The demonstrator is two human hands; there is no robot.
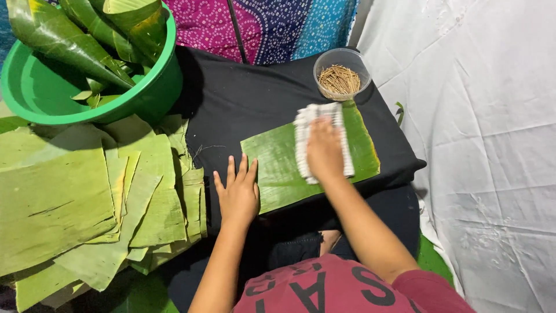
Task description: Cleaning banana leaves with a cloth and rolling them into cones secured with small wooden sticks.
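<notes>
Two hands work one cut banana leaf piece [278, 168], which lies flat on a black cloth-covered bench [231, 98] at the middle of the view. At far left, a green basin [35, 93] holds rolled leaf cones [63, 40], and a stack of cut leaves [87, 197] spreads below it. The left hand [237, 194] lies flat with fingers spread wide, its fingertips at the leaf's left edge, gripping nothing. The right hand [324, 150] presses a white cloth [310, 119] onto the leaf's upper surface, palm down, so its closure cannot be told. Good wiping probably calls for firm anchoring by the left hand and strokes along the leaf's ribs, lest it split. The leaf looks glossy, deep green, yellowing along its right margin. A clear bowl of small sticks [340, 78] stands just beyond it.
</notes>
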